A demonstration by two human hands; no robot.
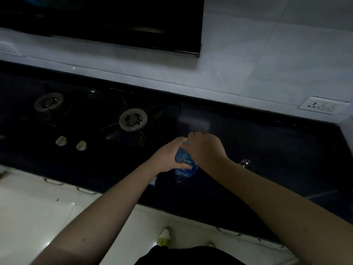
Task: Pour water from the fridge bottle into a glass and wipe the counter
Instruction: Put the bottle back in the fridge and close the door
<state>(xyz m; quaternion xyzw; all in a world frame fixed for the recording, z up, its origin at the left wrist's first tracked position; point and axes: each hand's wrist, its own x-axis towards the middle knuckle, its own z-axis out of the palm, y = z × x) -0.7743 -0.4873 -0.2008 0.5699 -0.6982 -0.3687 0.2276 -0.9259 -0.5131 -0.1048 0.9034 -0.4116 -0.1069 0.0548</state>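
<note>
A blue-tinted plastic water bottle (185,165) stands upright on the dark counter (267,150), just right of the stove. My left hand (168,157) grips the bottle's body from the left. My right hand (205,148) is curled over the bottle's top, hiding the cap. A clear glass (245,163) stands on the counter a short way to the right of the bottle, dim and partly hidden behind my right forearm.
A black gas stove with two burners (133,119) and two knobs (61,140) fills the counter's left part. A dark range hood (114,22) hangs above. A wall socket (322,105) sits at the right. White drawers and floor lie below the counter's edge.
</note>
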